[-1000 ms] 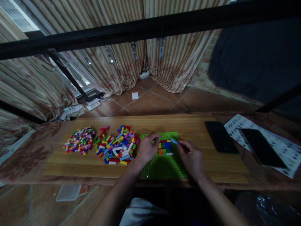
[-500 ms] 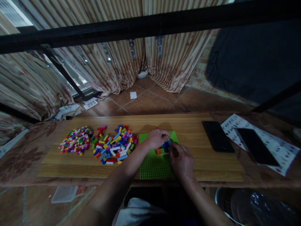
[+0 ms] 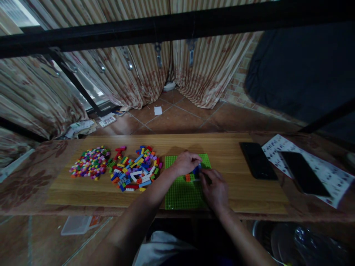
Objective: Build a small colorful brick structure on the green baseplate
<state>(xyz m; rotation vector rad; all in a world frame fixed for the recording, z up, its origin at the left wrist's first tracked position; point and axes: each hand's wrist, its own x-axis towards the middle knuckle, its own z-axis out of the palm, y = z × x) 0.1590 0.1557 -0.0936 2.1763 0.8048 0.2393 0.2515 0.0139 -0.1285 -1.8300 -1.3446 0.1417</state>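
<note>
A green studded baseplate (image 3: 180, 195) lies in front of me, with an orange toy brick (image 3: 188, 177) and dark blue bricks (image 3: 195, 171) on its upper right part. Over the plate's far half reaches my left hand (image 3: 186, 162), its fingertips pinched at the far end of a blue brick (image 3: 199, 166). From the right, my right hand (image 3: 216, 188) has its thumb and index finger closed at the near end of that same brick. My fingers cover part of the blue bricks, so the exact contact is hard to see.
Left of the baseplate lie a loose pile of larger bricks (image 3: 135, 171) and a heap of small pieces (image 3: 90, 162). A black phone (image 3: 257, 160) rests on the board's right side. Beyond it, a dark tablet (image 3: 303, 173) lies on a printed sheet (image 3: 340, 188).
The blue brick between my fingers sits lower and closer against the dark blue bricks. My right fingers have shifted slightly; my left hand stays almost in place. The camera view has tilted a little.
</note>
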